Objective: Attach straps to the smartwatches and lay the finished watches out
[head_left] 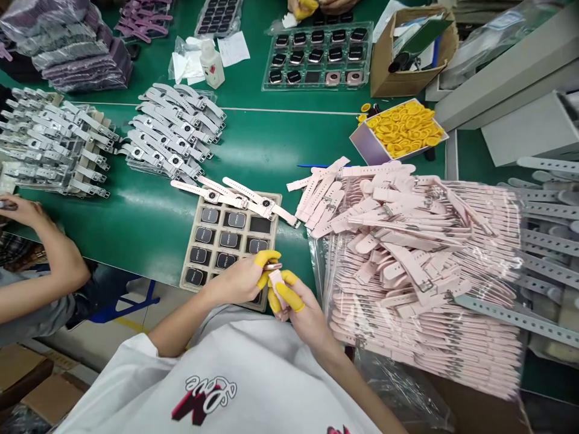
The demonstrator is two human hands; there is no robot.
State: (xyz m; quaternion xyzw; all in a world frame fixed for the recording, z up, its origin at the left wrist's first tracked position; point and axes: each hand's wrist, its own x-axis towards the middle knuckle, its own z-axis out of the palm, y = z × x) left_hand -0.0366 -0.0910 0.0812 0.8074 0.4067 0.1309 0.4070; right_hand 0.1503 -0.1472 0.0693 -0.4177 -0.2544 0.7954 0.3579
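My left hand [242,278], with yellow finger cots on its fingertips, pinches a small watch case [272,266] seen edge-on. My right hand [299,296], also in yellow finger cots, is closed on a pale pink watch strap [277,282], its end close against the case. Whether strap and case are joined cannot be made out. Under and beyond my hands lies a beige compartment tray [186,265] holding dark square watch cases [229,239]. Across its far edge rest a few watches with pink straps [246,196].
On the right is a big heap of pink straps [407,253], with grey straps [549,259] beyond. Behind it stands a box of yellow finger cots [404,129]. Grey-strapped watches [174,129] are stacked left. A co-worker's arm [54,259] is at left; another person's hand [304,8] is across the table.
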